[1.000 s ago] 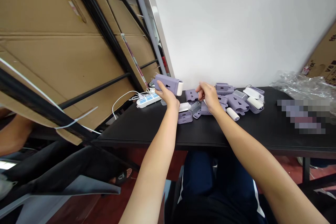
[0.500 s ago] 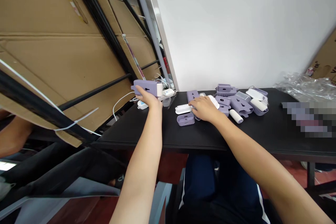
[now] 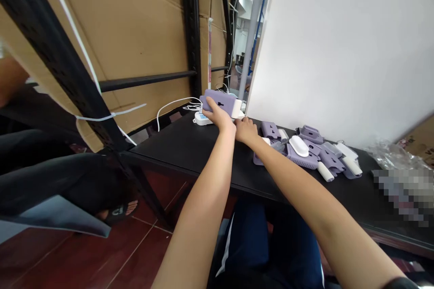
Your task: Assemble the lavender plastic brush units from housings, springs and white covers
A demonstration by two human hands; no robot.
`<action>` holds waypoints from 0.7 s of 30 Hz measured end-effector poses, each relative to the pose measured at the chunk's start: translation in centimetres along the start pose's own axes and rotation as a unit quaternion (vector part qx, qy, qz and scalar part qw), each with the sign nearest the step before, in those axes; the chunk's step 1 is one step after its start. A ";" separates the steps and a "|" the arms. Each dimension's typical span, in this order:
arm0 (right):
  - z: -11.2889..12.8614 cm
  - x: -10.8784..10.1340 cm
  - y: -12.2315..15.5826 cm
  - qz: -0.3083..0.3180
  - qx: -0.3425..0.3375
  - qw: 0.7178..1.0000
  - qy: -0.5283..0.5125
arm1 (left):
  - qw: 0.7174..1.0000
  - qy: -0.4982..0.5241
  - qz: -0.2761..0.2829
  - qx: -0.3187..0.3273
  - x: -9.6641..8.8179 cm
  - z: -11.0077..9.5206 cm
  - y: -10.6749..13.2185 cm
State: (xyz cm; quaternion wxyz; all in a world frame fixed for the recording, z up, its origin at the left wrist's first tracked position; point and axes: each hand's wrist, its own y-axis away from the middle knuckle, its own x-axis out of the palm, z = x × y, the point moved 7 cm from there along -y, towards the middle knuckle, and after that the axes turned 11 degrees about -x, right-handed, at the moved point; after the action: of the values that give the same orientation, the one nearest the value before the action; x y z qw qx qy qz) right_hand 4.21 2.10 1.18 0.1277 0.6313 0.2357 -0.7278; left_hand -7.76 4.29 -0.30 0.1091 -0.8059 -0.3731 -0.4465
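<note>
Clamping purple slotted case [image 3: 224, 99] in left hand [image 3: 218, 116], unable to tell grip of right hand [image 3: 246, 130], could drop white insert [image 3: 237, 108] by tilting rightward

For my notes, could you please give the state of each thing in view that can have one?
Left hand: gripping purple case
Purple case: held, white end protruding
Right hand: fingers curled, contents unclear
White oval piece: atop purple parts
Front white cylinder: on its side
Clear plastic: crumpled

A purple case [image 3: 225, 99] is held sideways — dark slot [image 3: 220, 104] showing, white end [image 3: 237, 108] rightmost.
</note>
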 end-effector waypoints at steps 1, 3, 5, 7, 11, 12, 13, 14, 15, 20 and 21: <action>0.3 0.4 -0.2 0.007 -0.008 1.000 0.003 | 1.000 0.004 -0.011 0.002 0.0 -0.2 0.4; 0.4 0.9 -0.3 0.014 -0.024 1.000 0.002 | 1.000 0.014 -0.011 -0.012 0.3 -0.1 1.2; 0.0 0.6 0.1 0.011 -0.048 0.999 -0.006 | 0.999 0.023 -0.011 -0.044 0.5 0.5 1.6; -0.9 -0.2 0.9 0.001 -0.079 0.997 -0.016 | 0.997 0.028 -0.011 -0.067 0.7 1.1 1.9; -3.7 -3.0 4.0 -0.067 -0.137 0.985 -0.076 | 0.998 0.028 0.019 -0.058 1.2 1.6 2.4; -4.8 -3.9 5.0 -0.108 -0.137 0.979 -0.106 | 0.998 0.028 0.030 -0.055 1.4 1.7 2.6; -5.8 -4.6 6.1 -0.141 -0.136 0.972 -0.132 | 0.997 0.028 0.039 -0.055 1.5 1.8 2.7; -6.9 -5.1 7.0 -0.162 -0.129 0.965 -0.160 | 0.997 0.027 0.046 -0.058 1.7 2.0 2.9; -7.8 -5.3 7.7 -0.172 -0.120 0.958 -0.195 | 0.996 0.026 0.052 -0.065 1.8 2.2 3.0; -10.1 -5.2 9.7 -0.210 -0.135 0.868 -0.428 | 0.980 0.037 0.123 -0.155 3.3 4.0 4.0; -10.1 -5.0 9.9 -0.212 -0.139 0.859 -0.445 | 0.973 0.038 0.147 -0.173 3.8 4.3 4.3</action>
State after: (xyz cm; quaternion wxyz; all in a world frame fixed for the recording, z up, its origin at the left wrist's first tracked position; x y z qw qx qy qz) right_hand 18.53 -1.82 3.31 0.1475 0.1508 0.3809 -0.9003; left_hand -0.78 5.35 0.91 0.0467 -0.8411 -0.1635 -0.5134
